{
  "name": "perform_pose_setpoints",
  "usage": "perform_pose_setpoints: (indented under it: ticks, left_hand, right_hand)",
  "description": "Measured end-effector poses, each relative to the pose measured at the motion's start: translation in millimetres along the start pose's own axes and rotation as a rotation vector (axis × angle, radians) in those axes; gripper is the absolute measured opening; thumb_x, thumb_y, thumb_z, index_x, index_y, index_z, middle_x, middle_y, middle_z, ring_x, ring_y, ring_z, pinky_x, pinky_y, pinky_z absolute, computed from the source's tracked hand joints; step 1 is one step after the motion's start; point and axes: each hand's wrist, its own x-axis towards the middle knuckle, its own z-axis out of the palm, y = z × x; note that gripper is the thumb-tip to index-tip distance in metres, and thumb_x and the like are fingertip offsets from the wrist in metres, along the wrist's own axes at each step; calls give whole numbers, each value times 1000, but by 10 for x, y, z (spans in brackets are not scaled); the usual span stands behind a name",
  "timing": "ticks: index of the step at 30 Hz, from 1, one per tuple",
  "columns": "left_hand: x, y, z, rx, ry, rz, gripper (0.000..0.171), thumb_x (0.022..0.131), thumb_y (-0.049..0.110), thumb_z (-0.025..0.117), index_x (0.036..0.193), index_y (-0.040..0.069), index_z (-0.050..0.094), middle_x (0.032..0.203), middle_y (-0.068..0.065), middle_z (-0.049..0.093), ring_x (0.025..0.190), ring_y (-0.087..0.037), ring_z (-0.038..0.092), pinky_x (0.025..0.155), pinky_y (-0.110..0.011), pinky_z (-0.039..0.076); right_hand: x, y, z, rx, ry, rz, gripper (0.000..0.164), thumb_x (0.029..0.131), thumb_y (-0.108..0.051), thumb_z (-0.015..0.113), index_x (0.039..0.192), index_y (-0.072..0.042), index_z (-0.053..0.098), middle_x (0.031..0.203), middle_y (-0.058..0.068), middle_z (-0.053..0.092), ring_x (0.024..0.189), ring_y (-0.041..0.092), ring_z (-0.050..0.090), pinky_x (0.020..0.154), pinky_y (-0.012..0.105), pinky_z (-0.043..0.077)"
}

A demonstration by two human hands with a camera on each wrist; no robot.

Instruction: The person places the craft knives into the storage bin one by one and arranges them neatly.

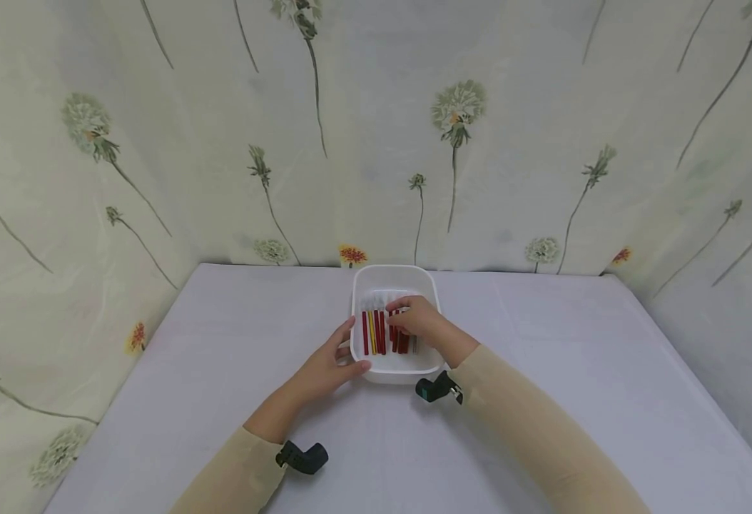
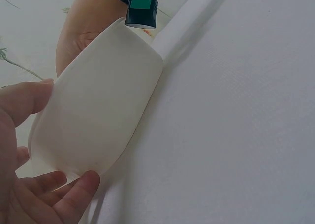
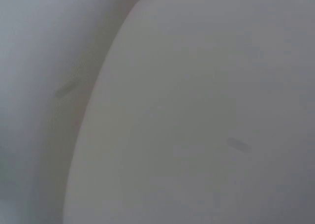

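A white plastic tub (image 1: 397,363) stands near the far edge of the table. In it lies a row of thin sticks, red ones (image 1: 365,333), a yellow one (image 1: 372,333) and some brownish-red ones (image 1: 404,344), with clear or pale upper ends. My left hand (image 1: 329,365) holds the tub's left near corner; in the left wrist view its thumb is by the rim and its fingers touch the outer wall. My right hand (image 1: 419,318) reaches over the right rim, bent fingers just above the sticks. Whether it pinches one is too small to tell.
A white cloth covers the table (image 1: 543,343). Behind and beside it hangs a flower-printed curtain (image 1: 363,143). A black wrist camera (image 1: 437,386) on the right wrist sits close to the tub's near right corner. The right wrist view shows mainly the tub's blurred outer wall.
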Motion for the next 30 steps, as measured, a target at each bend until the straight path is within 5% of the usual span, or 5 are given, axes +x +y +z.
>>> perform_pose_setpoints:
  ticks: [14,24,30]
  left_hand:
    - [12,8,13,18,1,-9,91,91,33,75,161,22,18,159,-15,34,138,-35,46,103,-50,47]
    - [-2,-5,13,7,3,-24,94,88,39,77,161,25,18,160,-14,33,138,-35,45,103,-51,48]
    - [-4,1,11,0,12,-24,97,87,43,77,161,26,18,160,-13,33,139,-35,45,103,-51,48]
  right_hand:
    - [-37,-29,-29,-13,4,6,29,93,-14,70,121,-8,68,106,11,63,88,22,58,74,28,52]
    - [-196,-131,-189,-34,-31,-37,34,96,-18,67,129,-12,66,127,13,62,108,28,58,98,45,52]
    - [-303,-160,-315,-92,-47,-96,35,97,-20,66,130,-8,65,127,16,63,108,29,62,97,44,54]
